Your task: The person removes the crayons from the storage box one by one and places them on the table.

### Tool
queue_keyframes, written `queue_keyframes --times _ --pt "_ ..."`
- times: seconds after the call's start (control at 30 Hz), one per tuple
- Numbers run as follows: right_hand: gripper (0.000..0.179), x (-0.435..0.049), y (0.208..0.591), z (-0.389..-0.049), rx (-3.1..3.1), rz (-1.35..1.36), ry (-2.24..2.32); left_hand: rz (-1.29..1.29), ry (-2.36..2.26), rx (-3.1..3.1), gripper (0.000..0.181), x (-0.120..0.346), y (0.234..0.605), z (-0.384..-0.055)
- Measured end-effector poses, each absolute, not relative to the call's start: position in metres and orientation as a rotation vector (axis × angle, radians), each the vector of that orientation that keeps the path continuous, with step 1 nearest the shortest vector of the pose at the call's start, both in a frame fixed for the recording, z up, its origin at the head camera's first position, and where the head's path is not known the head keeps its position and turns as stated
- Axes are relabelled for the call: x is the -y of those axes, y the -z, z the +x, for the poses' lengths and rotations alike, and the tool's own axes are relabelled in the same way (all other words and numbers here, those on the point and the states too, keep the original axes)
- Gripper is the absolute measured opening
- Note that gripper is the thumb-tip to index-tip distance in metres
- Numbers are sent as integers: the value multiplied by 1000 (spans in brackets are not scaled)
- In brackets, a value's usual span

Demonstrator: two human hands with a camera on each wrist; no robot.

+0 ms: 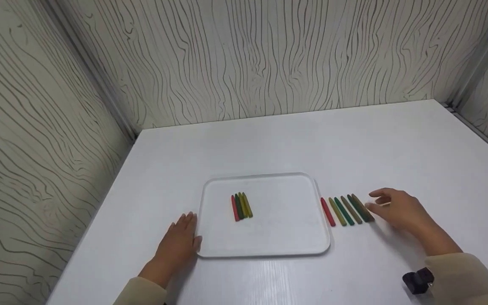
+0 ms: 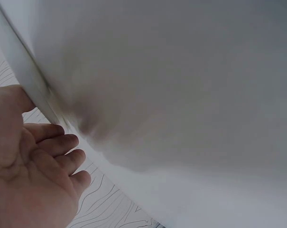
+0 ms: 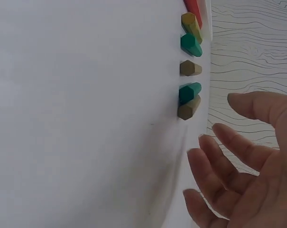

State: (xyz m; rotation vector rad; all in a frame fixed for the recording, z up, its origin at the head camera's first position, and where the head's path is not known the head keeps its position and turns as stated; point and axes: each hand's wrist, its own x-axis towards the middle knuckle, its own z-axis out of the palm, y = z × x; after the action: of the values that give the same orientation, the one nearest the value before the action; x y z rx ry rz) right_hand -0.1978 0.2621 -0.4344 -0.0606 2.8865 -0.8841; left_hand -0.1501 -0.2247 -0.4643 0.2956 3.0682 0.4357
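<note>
In the head view, a white tray (image 1: 269, 241) lies on the table, with a red crayon (image 1: 234, 208), a dark green crayon (image 1: 239, 206) and two olive-yellow ones side by side on it. My left hand (image 1: 178, 241) rests along the tray's left edge, fingers extended and thumb touching the rim. Right of the tray lies a row of several crayons: a red crayon (image 1: 328, 212) by the rim, then olive, green and brown ones. Just beyond the row's right end, my right hand (image 1: 400, 209) holds nothing; its fingers are relaxed and apart from the last brown crayon (image 3: 186, 111).
The white table (image 1: 265, 148) extends around the tray, with wood-grain patterned panels (image 1: 248, 59) at its back and sides. A small black object (image 1: 417, 280) sits at the right sleeve's cuff.
</note>
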Motion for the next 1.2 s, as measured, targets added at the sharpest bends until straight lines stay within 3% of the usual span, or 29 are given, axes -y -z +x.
queue_keyframes --times 0.53,1.2 --pt "105 -251 420 -206 -3094 -63 587 286 -432 -3078 54 224 465 -150" --pt "107 -176 415 -226 -3131 -263 580 279 -408 -3081 54 223 466 -151"
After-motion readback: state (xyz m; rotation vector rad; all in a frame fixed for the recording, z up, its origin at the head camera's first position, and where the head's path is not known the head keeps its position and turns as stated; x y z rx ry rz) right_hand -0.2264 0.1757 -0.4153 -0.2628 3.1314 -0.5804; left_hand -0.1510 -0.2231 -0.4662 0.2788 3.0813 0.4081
